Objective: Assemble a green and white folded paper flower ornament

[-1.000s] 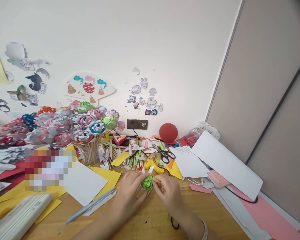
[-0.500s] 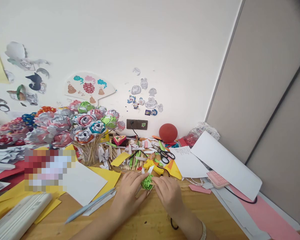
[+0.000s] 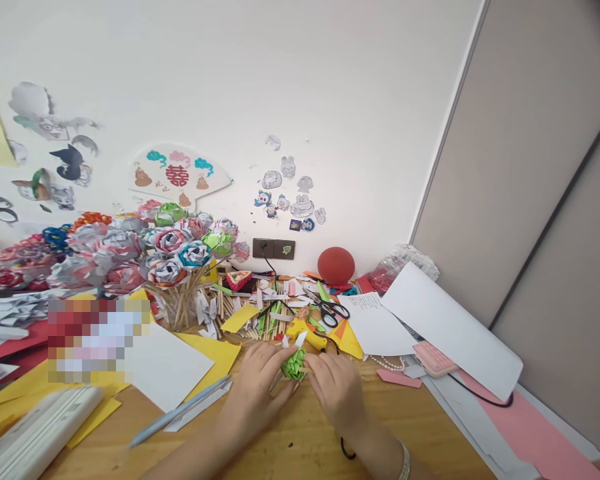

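Between my two hands is a green folded-paper flower (image 3: 293, 366), with layered petals and white paper tips sticking up at its far side. My left hand (image 3: 258, 383) grips its left side, fingers over the top and thumb below. At its right edge, the fingers of my right hand (image 3: 336, 387) are pinched on the petals. Just beyond the flower lies a yellow hot glue gun (image 3: 307, 331). Black-handled scissors (image 3: 331, 313) rest farther back among paper scraps.
Paper roses (image 3: 173, 240) on sticks stand at the back left. White paper (image 3: 173, 367), a light-blue pen (image 3: 180, 411) and a white paper trimmer (image 3: 43, 433) lie leftward. A red balloon-like ball (image 3: 336, 265) sits by the wall. White sheets (image 3: 455, 333) and a pink calculator-like object (image 3: 435, 359) are right.
Almost nothing differs. Both hands stay around the green paper flower, with only a very slight shift of the right fingers.
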Motion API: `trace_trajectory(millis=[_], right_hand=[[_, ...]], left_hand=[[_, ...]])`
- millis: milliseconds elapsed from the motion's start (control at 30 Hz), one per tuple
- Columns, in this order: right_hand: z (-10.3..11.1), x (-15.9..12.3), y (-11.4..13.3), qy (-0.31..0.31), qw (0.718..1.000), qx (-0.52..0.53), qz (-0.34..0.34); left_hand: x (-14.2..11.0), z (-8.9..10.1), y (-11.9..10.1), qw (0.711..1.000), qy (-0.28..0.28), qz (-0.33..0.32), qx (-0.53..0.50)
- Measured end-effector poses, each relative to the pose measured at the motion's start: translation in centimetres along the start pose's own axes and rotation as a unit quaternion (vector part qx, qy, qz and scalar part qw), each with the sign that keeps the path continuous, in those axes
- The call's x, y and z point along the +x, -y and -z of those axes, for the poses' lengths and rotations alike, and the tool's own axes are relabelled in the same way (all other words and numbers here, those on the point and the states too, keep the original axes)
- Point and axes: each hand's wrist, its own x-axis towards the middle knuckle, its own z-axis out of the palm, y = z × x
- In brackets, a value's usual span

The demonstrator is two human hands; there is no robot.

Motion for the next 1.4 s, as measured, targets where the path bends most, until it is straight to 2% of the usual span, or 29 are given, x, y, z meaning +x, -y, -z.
trace_trajectory(millis=[233, 400, 467, 633, 800, 1067, 1167, 1300, 1400], right_hand=[[-0.3, -0.3, -0.1, 0.023, 0.999, 0.033, -0.013], [-0.1, -0.1, -0.1, 0.041, 0.978, 0.141, -0.151], [-0.2, -0.1, 0.0, 0.043, 0.967, 0.176, -0.178], [-0.3, -0.2, 0.0, 0.065, 0.958, 0.222, -0.171], [-0.3, -0.3, -0.1, 0.089, 0.961, 0.235, -0.117], [0.1, 0.1, 0.0, 0.154, 0.926, 0.295, -0.176], [0.1, 0.2, -0.3, 0.136, 0.909, 0.328, -0.217], [-0.3, -0.1, -0.8, 0.061, 0.894, 0.334, -0.292], [-0.5, -0.2, -1.0, 0.051, 0.886, 0.335, -0.316]], left_hand=[[0.0, 0.0, 0.0, 0.999, 0.004, 0.026, -0.02], [0.1, 0.2, -0.1, 0.996, 0.018, 0.069, -0.044], [0.1, 0.2, -0.1, 0.996, 0.018, 0.07, -0.05], [0.1, 0.2, -0.2, 0.996, 0.022, 0.07, -0.055], [0.1, 0.2, -0.1, 0.996, 0.009, 0.075, -0.056], [0.0, 0.1, 0.2, 0.993, 0.006, 0.097, -0.071], [-0.1, 0.1, 0.3, 0.986, 0.021, 0.135, -0.097], [0.3, 0.0, 0.2, 0.963, 0.026, 0.215, -0.162], [0.6, 0.2, 0.0, 0.954, 0.054, 0.213, -0.206]])
